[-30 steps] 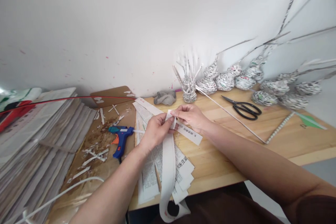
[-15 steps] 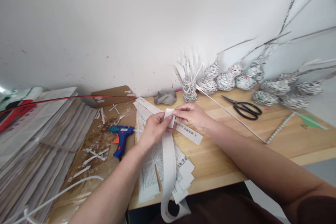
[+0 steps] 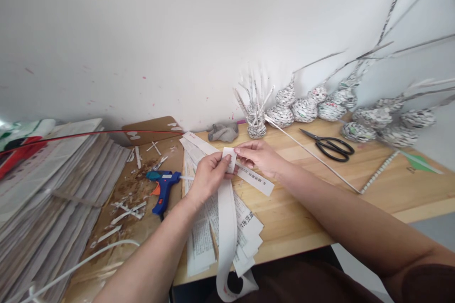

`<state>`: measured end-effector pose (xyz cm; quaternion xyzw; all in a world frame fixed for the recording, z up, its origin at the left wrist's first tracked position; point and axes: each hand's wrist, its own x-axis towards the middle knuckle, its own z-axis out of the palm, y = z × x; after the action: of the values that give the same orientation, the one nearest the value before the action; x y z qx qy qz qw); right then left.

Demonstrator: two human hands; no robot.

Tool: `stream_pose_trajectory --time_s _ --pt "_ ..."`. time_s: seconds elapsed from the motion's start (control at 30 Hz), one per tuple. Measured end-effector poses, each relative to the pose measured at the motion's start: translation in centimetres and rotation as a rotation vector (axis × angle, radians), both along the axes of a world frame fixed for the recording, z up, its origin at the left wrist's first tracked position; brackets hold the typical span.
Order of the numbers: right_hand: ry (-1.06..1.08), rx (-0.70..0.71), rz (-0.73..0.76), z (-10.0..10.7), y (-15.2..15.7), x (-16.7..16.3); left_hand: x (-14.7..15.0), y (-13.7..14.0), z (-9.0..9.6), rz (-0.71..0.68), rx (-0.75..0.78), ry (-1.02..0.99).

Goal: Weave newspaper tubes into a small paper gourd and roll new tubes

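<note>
Your left hand (image 3: 211, 175) had the white paper strip (image 3: 227, 213) pinched near its folded top, thumb pressed on the face. Your right hand (image 3: 261, 157) gripped the fold's upper right corner between thumb and fingers. Strip hung down from your hands over the table's front edge, curling at the bottom; a printed length (image 3: 256, 181) stuck out below your right hand. Fanned paper strips (image 3: 202, 246) lay underneath on the wooden table (image 3: 295, 218). Blue glue gun (image 3: 164, 191) sat left of your left hand, newspaper stack (image 3: 60, 199) farther left. Black scissors (image 3: 332, 147) lay open to the right, woven paper gourds (image 3: 305, 110) behind them along the wall.
</note>
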<state>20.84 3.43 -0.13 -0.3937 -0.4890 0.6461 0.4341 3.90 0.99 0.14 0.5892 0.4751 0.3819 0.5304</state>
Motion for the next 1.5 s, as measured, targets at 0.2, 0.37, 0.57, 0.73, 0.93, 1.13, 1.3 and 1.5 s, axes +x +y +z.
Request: stream_pose_trajectory --time_s 0.2,0.37,0.57,0.73,0.93,1.13,1.3,1.5 --pt "0.049 -0.032 -0.068 -0.4 0.1 -0.3 0.2 -0.1 0.1 -0.01 0.001 -0.012" --pt "0.065 -0.054 -0.089 -0.3 0.1 -0.5 0.3 -0.3 0.3 -0.009 -0.021 -0.022" --pt "0.063 -0.064 -0.102 0.0 -0.1 -0.6 0.3 -0.3 0.0 -0.028 -0.016 -0.026" --pt "0.028 -0.037 -0.091 -0.3 0.1 -0.3 0.2 -0.2 0.0 -0.025 -0.036 -0.034" --pt "0.085 -0.027 0.155 -0.3 0.6 0.8 -0.2 0.0 0.1 -0.003 -0.092 -0.131" --pt "0.012 0.055 0.148 -0.4 0.5 0.6 -0.3 0.0 0.0 -0.036 -0.088 -0.089" --pt "-0.004 0.061 0.119 -0.3 0.2 0.3 -0.1 0.0 0.0 -0.028 -0.044 -0.031" --pt "-0.057 0.096 0.105 -0.3 0.3 0.4 0.0 -0.2 0.0 -0.03 -0.032 -0.019"
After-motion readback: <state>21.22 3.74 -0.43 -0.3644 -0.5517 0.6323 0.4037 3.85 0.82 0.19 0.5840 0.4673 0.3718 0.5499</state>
